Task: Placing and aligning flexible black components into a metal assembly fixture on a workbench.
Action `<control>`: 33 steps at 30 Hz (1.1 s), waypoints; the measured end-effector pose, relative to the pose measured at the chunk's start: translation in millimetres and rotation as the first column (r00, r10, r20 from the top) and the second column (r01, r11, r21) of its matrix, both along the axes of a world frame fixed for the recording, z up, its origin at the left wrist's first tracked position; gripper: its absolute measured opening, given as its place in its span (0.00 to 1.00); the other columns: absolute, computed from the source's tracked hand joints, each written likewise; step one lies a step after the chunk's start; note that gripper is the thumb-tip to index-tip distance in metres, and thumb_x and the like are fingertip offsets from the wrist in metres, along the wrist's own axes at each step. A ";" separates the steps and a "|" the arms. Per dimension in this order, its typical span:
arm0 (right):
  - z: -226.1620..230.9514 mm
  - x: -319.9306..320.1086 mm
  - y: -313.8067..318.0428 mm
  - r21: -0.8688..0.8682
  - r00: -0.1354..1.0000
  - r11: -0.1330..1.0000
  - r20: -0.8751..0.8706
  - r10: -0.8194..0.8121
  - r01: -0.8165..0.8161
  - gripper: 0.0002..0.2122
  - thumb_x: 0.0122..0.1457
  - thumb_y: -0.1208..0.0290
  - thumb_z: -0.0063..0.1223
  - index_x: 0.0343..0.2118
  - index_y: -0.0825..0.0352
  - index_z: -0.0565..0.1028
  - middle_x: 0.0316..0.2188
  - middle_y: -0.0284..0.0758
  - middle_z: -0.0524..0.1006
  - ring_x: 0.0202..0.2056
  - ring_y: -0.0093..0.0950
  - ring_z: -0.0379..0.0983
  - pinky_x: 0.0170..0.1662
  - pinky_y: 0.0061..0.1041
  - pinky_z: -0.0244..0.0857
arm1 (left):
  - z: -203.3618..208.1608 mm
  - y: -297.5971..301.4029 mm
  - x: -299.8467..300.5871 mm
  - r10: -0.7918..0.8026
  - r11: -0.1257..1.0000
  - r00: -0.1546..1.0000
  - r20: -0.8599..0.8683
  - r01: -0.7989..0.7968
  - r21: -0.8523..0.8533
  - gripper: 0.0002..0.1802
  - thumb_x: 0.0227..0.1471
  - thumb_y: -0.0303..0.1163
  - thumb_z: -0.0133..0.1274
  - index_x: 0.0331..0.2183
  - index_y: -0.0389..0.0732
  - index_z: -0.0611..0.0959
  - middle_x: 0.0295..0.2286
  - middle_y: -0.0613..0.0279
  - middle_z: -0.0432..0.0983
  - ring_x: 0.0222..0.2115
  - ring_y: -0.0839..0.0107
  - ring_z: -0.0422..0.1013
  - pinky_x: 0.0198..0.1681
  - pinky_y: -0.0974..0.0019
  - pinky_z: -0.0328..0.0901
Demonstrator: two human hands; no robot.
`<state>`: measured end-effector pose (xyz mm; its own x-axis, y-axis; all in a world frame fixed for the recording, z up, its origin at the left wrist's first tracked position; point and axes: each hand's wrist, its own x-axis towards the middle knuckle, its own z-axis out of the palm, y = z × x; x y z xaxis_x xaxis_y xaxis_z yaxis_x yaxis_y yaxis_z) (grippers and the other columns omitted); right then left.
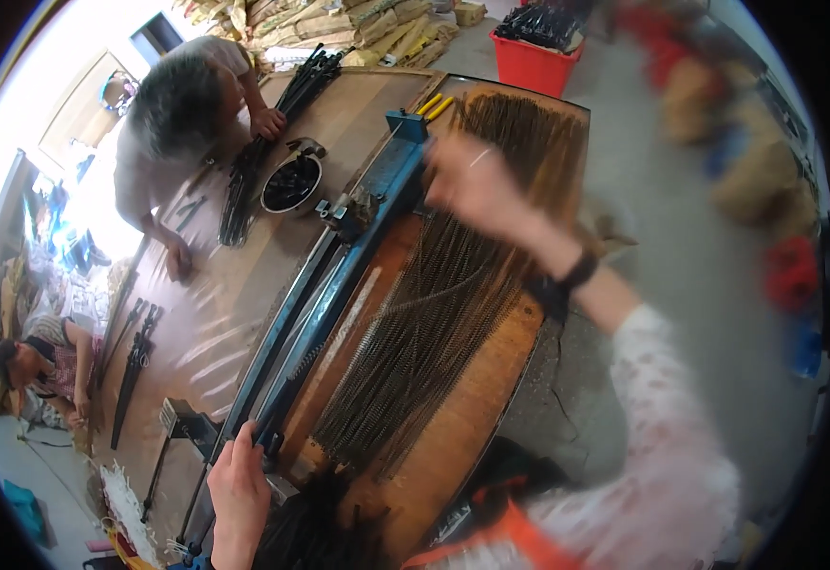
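A long blue metal rail runs across the wooden table, with a clamp-like fitting partway along it. My left hand is at the rail's near end, its fingers closed; what they grip is hidden. Over the far end, beside a blue end block, my right hand is smeared by motion, so its fingers cannot be read. To the right of the rail lies a wide pile of long, thin coil springs. One curved spring strays from the pile toward the rail.
Across the table a co-worker handles a bundle of black rods, near a metal bowl of black pieces. Yellow-handled pliers lie at the far end. A red bin stands beyond. Another person sits far left.
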<state>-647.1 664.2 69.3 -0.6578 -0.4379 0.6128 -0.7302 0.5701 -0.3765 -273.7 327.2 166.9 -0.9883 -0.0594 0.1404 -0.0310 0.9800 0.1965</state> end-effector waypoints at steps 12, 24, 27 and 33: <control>7.2 88.3 -76.8 -0.130 0.849 0.851 -0.238 0.471 -0.508 0.08 0.60 0.62 0.62 0.30 0.60 0.81 0.22 0.31 0.73 0.24 0.32 0.68 0.28 0.32 0.61 | 2.9 -26.0 42.6 0.021 0.994 0.998 -0.051 -0.027 -0.107 0.22 0.55 0.21 0.55 0.53 0.41 0.80 0.26 0.49 0.72 0.26 0.48 0.72 0.30 0.51 0.67; 4.6 159.6 -144.6 -0.150 0.660 0.642 -0.181 0.730 -0.752 0.21 0.55 0.57 0.65 0.49 0.62 0.79 0.24 0.33 0.74 0.30 0.35 0.72 0.38 0.36 0.67 | -4.6 -18.3 28.4 -0.052 0.967 0.990 -0.132 0.016 -0.255 0.19 0.52 0.25 0.59 0.48 0.44 0.83 0.22 0.56 0.68 0.25 0.55 0.71 0.28 0.54 0.66; -1.6 159.0 -148.2 -0.135 0.735 0.723 -0.145 0.663 -0.678 0.17 0.55 0.62 0.66 0.47 0.60 0.80 0.25 0.32 0.76 0.30 0.35 0.72 0.36 0.36 0.67 | -1.6 -18.7 35.1 0.043 0.949 0.952 -0.305 -0.134 -0.284 0.20 0.49 0.24 0.60 0.47 0.44 0.84 0.22 0.57 0.67 0.24 0.56 0.70 0.28 0.55 0.65; 3.2 168.7 -160.7 -0.260 0.702 0.652 -0.254 0.665 -0.712 0.16 0.56 0.64 0.65 0.49 0.54 0.81 0.22 0.32 0.74 0.25 0.32 0.73 0.28 0.31 0.68 | 8.1 -17.3 46.7 -0.008 0.940 0.962 -0.274 -0.086 -0.330 0.20 0.47 0.24 0.61 0.46 0.43 0.84 0.21 0.57 0.66 0.25 0.58 0.69 0.28 0.56 0.65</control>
